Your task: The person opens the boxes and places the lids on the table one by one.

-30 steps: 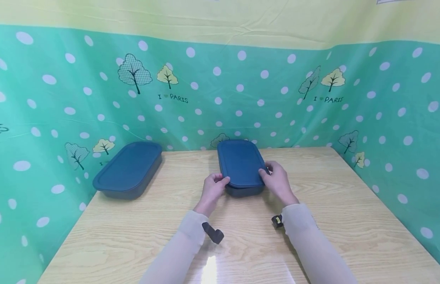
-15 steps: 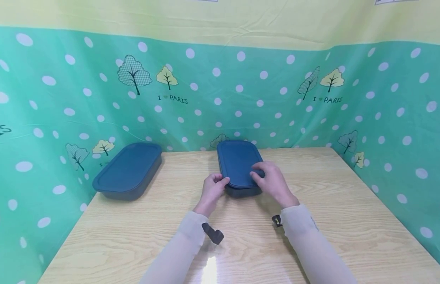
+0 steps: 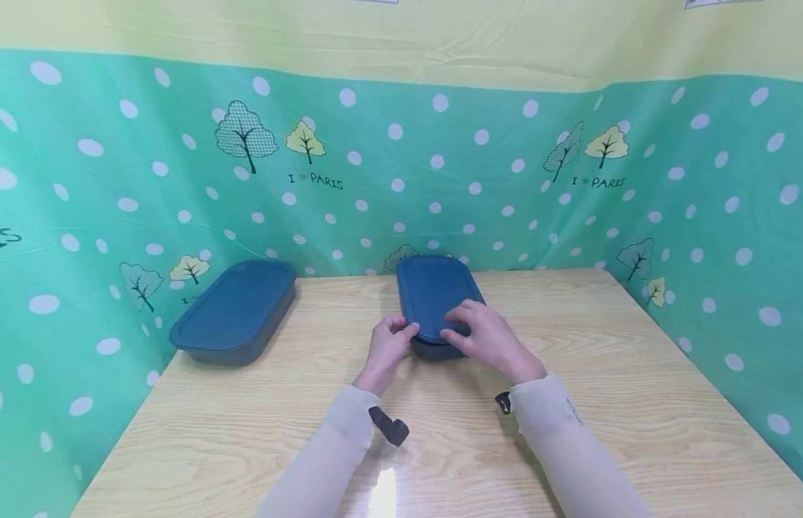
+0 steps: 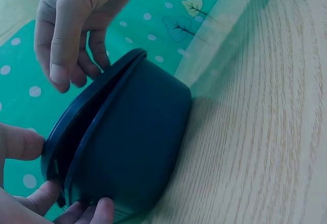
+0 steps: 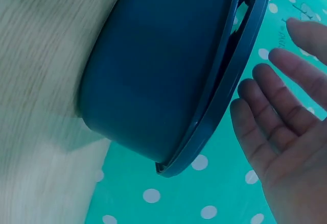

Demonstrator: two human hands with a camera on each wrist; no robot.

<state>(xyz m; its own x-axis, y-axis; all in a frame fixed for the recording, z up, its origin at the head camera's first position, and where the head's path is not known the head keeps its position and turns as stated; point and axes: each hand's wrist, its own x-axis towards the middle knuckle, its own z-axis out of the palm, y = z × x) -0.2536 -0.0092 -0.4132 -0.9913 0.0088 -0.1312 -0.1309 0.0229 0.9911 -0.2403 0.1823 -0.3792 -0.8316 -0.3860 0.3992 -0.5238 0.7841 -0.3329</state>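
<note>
A dark blue rectangular food container (image 3: 434, 352) stands at the back middle of the table in the head view. Its matching lid (image 3: 434, 291) lies on top, and along the near end a gap shows between lid and rim in the left wrist view. My left hand (image 3: 385, 351) pinches the lid's near left corner; in the left wrist view its thumb (image 4: 23, 142) is on the lid's outside and other fingers touch the container wall (image 4: 138, 137). My right hand (image 3: 492, 339) is over the near right part of the lid, fingers loosely bent, holding nothing.
Another lidded blue container (image 3: 236, 309) stands at the back left of the wooden table (image 3: 246, 424). A green dotted cloth (image 3: 375, 144) hangs behind the table and along both sides.
My right hand has let go of the lid's right edge and moved left over its near right corner. The left hand stays at the left corner.
</note>
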